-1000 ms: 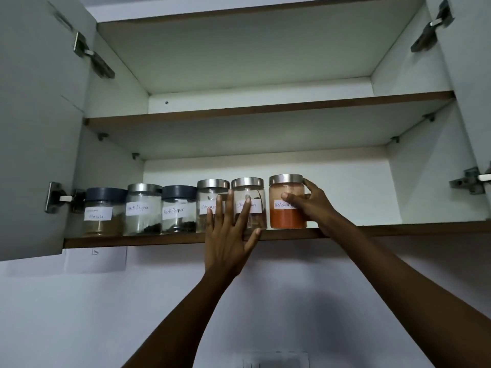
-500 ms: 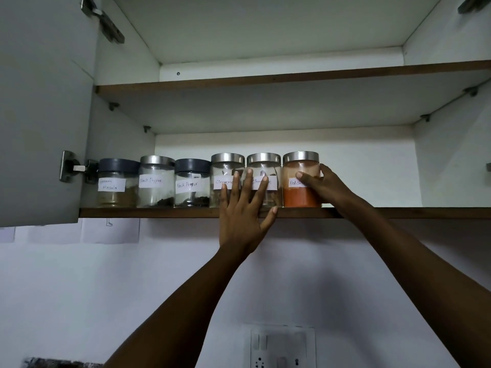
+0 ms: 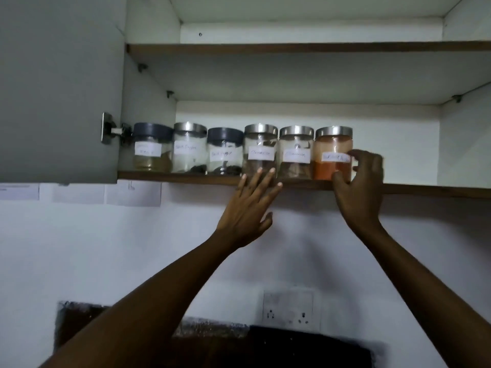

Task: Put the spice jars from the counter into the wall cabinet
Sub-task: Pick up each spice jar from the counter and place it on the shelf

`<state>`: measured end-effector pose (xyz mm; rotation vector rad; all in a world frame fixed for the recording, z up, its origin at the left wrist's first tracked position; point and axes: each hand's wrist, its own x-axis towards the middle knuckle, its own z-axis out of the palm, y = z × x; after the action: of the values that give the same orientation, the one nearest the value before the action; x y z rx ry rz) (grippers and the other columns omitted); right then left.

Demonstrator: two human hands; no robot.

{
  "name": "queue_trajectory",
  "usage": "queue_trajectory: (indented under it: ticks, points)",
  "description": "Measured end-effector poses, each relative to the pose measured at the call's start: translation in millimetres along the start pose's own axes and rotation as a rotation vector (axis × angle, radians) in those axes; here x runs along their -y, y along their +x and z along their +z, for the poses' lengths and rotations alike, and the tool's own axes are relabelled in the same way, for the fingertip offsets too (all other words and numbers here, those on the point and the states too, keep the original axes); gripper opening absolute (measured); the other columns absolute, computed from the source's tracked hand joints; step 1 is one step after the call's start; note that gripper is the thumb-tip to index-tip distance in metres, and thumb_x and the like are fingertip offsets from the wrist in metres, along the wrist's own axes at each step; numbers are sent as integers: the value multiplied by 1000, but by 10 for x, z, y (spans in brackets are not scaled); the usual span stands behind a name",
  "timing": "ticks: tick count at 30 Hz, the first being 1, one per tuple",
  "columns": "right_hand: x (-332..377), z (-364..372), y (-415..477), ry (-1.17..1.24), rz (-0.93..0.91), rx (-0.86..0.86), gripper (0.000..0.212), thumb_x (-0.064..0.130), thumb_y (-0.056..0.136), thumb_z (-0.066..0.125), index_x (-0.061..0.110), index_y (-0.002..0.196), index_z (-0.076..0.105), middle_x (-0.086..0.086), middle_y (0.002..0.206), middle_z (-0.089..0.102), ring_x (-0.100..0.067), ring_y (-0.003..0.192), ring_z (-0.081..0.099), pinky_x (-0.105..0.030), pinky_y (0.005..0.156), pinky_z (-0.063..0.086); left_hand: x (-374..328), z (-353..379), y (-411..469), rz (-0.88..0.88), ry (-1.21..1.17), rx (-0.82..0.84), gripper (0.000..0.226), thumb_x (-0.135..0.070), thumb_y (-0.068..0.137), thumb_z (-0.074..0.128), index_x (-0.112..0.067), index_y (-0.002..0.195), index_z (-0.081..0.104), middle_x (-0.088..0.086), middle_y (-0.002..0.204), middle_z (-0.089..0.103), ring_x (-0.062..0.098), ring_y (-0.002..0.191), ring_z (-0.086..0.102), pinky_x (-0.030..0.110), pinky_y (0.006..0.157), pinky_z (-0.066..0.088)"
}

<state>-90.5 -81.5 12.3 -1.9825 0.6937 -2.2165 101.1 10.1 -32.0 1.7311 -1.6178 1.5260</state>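
Six clear spice jars stand upright, side by side, at the front edge of the open wall cabinet's lower shelf, toward its left end. Each bears a white handwritten label. The leftmost jar and the third jar have dark grey lids; the others have steel lids. The rightmost jar holds orange-red powder.

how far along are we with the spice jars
Done: five labelled glass jars stand in a row on the cabinet's lower shelf. In hand: the right hand curls round a sixth, a steel-lidded glass jar of orange powder, already standing on the shelf; the left hand is open below. Left: releasing it; the counter is out of view.
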Motion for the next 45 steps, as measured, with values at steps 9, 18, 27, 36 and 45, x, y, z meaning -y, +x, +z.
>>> queue_trajectory:
  ticks: [9,18,27,36,45]
  points:
    - [447,300,-1871,291,257,847,18,-3,81,58,12,73,66,-7,69,67,-14,60,62,-20,65,49,184,-122,-1691,-94,-399,63,30,-22,81,41,-17,83,71,-4,80,71,18,74,65,31,82,49]
    - [429,746,-3829,201,498,1344,13,3,84,58,9,86,69,-7,81,67,-18,75,63,-32,76,51,-5,148,-3623,-468,-729,664,22,-18,92,47,-19,106,65,-2,111,64,17,100,60,29,82,44]
    - [370,665,-5193,13,518,1684,50,17,76,71,14,124,55,-8,125,51,-21,115,50,-33,96,45,-214,242,-5132,-715,-965,1092,52,-20,90,55,-21,139,38,2,140,43,16,127,44,29,104,36]
    - [605,562,-5623,93,757,1554,85,27,75,75,16,145,27,-5,150,32,-21,136,34,-39,111,35,-345,149,-5344,-1049,-1223,1152,55,-19,96,48,-13,145,23,10,144,39,24,129,43,27,98,37]
    - [486,464,-5199,247,867,1457,66,28,71,79,16,130,52,1,132,54,-14,119,51,-19,91,43,-277,-176,-5081,-1257,-1511,946,28,-20,100,34,-22,124,49,-4,128,47,11,119,45,23,95,37]
